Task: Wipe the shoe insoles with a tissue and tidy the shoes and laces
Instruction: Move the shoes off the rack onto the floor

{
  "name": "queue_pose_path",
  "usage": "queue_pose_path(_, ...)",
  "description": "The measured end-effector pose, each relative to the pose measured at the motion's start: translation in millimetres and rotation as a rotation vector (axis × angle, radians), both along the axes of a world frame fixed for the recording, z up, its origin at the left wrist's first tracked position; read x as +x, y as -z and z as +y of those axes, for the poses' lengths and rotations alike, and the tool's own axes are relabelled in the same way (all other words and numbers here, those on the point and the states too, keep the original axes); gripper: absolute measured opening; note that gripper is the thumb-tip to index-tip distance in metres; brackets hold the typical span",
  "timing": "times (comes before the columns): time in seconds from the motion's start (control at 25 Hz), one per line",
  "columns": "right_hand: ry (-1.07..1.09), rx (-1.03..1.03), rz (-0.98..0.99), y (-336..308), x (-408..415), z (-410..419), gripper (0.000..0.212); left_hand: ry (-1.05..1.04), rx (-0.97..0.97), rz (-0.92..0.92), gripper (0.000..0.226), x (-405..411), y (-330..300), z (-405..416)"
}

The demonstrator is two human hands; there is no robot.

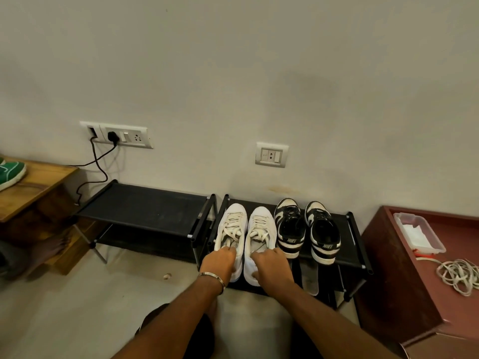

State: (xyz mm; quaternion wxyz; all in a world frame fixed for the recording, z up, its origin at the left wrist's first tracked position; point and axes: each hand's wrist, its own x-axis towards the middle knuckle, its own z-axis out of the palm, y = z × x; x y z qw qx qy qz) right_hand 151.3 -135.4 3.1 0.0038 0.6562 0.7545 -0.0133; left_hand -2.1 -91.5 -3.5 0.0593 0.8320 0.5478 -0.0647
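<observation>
White shoes (246,234) on the rack (355,257), heels gripped.
I'd have left hand (219,264) and right hand (270,265) square both heels together.

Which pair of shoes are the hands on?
The white pair, left on the right-hand rack. Left hand and right hand each grip one heel; the black-and-white pair beside it is untouched.

Two laced sneakers (245,237) side by side on the rack shelf (350,257), heels under the fingers (230,251). Second sneaker pair (307,229) right of the fingers, same shelf. Insole (309,279) lower tier, right of fingers. Another rack (145,206) left. Loose laces (457,275) and box (417,233) on cabinet far right.
</observation>
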Motion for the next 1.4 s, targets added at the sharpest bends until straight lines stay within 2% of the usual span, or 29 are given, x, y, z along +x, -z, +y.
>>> queue_pose_path(0.24, -0.013, 0.004, 0.013, -7, -18, -72, 0.03, 0.0, 0.005, -0.012, 0.027, -17, -12, -74)
queue_pose_path(0.6, -0.048, -0.084, -0.061, 28, -35, -140, 0.041, -0.029, -0.139, 0.022, 0.029, -36, 20, -143)
queue_pose_path(0.8, -0.08, -0.211, -0.11, 49, -39, -144, 0.031, -0.009, -0.188, 0.042, 0.034, -38, 50, -149)
queue_pose_path(1.04, -0.079, -0.395, -0.059, 78, -41, -133, 0.022, -0.025, -0.313, 0.06, 0.033, -38, 87, -144)
queue_pose_path(1.4, -0.017, -0.581, 0.098, 139, -38, -96, 0.041, -0.023, -0.429, 0.118, 0.032, -37, 145, -110)
